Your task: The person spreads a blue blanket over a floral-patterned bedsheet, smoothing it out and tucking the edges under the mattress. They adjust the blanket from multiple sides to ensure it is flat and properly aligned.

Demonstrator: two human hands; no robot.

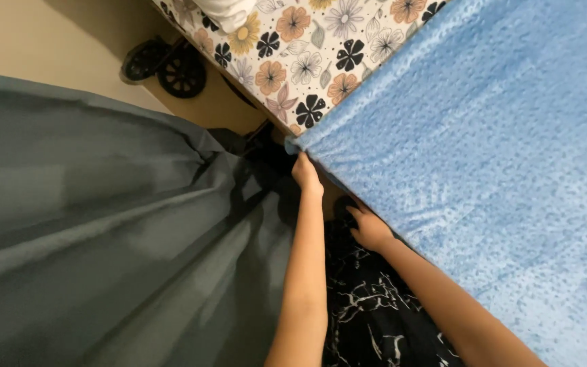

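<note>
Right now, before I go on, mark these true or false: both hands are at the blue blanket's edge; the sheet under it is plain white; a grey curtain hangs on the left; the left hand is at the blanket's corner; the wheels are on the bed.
1. Both hands are at the edge of the blue blanket. True.
2. The sheet under it is plain white. False: the sheet has a flower print.
3. A grey curtain hangs on the left. True.
4. The left hand is at the blanket's corner. True; the right hand is further along the edge.
5. The wheels are on the bed. False: the black wheels stand on the floor.
</note>
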